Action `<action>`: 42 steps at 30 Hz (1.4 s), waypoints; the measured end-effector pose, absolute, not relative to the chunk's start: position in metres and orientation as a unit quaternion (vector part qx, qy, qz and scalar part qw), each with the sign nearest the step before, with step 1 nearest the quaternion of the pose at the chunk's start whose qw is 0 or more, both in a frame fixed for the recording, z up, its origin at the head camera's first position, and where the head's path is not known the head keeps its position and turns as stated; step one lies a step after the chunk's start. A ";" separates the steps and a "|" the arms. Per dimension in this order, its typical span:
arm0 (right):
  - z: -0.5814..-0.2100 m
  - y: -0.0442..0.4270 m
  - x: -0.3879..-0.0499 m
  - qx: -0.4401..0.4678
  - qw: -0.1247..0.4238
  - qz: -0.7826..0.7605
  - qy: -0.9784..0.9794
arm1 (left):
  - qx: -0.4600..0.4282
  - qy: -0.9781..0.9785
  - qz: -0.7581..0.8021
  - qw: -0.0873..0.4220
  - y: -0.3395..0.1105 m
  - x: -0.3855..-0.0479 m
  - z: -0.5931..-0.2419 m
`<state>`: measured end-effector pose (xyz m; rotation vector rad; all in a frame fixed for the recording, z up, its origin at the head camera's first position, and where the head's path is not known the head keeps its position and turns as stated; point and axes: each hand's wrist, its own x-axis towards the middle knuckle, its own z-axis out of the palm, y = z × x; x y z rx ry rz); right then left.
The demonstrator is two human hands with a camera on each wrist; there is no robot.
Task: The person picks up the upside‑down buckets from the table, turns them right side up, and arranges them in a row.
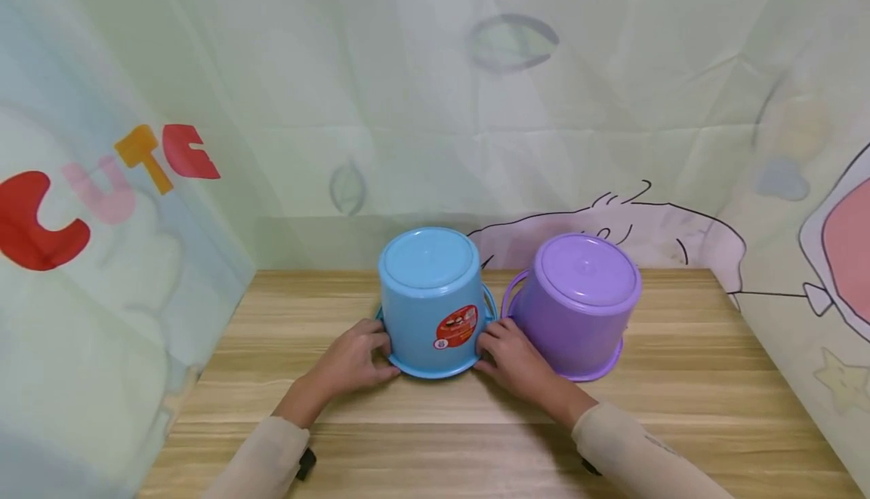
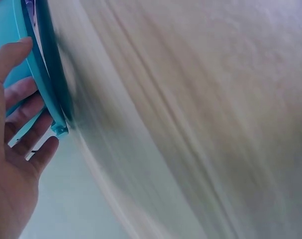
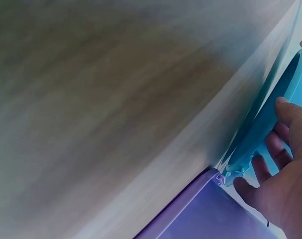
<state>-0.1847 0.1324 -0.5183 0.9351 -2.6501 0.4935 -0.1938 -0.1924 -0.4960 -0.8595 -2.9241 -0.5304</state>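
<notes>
A light blue bucket (image 1: pixel 421 333) stands upside down, its base up and a red label facing the near side. My left hand (image 1: pixel 356 355) grips its left side low at the rim; in the left wrist view the thumb of that hand (image 2: pixel 14 124) lies on the teal rim (image 2: pixel 40 74), fingers curved along the wall. The right side is held by my right hand (image 1: pixel 513 355). In the right wrist view, that hand's (image 3: pixel 285 164) thumb touches the rim (image 3: pixel 262 124), and the dark inside shows beneath it, so the near edge appears raised.
Close to the right of the blue bucket, a purple bucket (image 1: pixel 578 325) also sits upside down, near my right hand. Both are towards the back of the wooden table (image 1: pixel 435 446). Printed cloth (image 1: pixel 408 106) hangs behind and at both sides.
</notes>
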 end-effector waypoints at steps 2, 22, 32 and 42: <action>-0.518 0.133 -0.184 0.327 0.149 0.176 -0.916 | -0.281 -0.943 -0.174 0.030 -0.192 -0.193 -0.495; -0.515 0.147 -0.169 0.347 0.153 0.227 -0.897 | -0.307 -0.928 -0.195 0.086 -0.185 -0.177 -0.483; -0.505 0.147 -0.166 0.347 0.172 0.240 -0.890 | -0.285 -0.921 -0.248 0.098 -0.185 -0.171 -0.481; -0.508 0.148 -0.162 0.330 0.202 0.257 -0.886 | -0.292 -0.908 -0.276 0.117 -0.188 -0.166 -0.476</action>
